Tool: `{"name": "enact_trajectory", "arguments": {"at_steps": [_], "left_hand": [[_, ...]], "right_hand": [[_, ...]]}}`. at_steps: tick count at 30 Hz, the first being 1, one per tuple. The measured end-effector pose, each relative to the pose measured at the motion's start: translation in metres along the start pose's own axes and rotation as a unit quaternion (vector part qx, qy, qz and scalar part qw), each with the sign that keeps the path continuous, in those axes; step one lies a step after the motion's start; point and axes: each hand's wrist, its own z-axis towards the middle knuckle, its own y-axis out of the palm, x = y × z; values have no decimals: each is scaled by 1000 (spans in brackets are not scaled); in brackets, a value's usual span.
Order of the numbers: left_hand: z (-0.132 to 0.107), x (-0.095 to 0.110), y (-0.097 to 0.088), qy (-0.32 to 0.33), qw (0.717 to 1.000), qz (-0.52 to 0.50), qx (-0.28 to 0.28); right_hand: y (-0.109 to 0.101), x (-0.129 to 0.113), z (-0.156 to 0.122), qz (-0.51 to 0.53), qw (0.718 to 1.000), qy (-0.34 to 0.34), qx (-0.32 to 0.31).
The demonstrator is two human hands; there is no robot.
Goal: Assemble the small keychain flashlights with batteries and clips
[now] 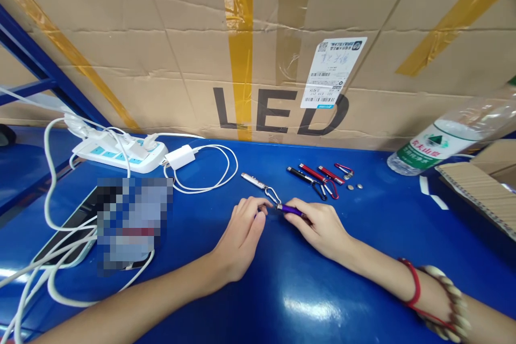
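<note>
Fingers (297,203) of our right hand (322,228) are closed in a pinch on a small purple pen light (291,210). They hold it low over the blue table (363,279), its free end pointing left. Our left hand (242,236) rests on the table with its fingertips (259,206) curled in to meet that end, touching or almost touching it. We cannot tell whether they grip anything.

A silver clip (273,195) lies right at the meeting point, and a silver pen light (253,180) lies beyond it. Whether the clip is hooked to the purple light or only lies against it is too small to tell.

We judge that the step in hand is fine work on the tip of the purple light, where the clip sits. Any next move there calls for a steady right-hand pinch and a small, exact nip from the left.

The purple light is slim, glossy and metallic, with a darker end, and mostly covered by our fingers. Red and black pen lights (316,174) and some button cells (355,187) lie near, further back on the table.
</note>
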Motion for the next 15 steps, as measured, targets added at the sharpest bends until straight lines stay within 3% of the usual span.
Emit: {"name": "enact_trajectory", "arguments": {"at_steps": [7, 15], "left_hand": [[0, -3, 3, -12, 1000, 3, 5], [-1, -1, 2, -11, 1000, 19, 12]], "right_hand": [[-1, 28, 12, -159, 984, 31, 70], [-7, 41, 19, -196, 975, -18, 100]]}}
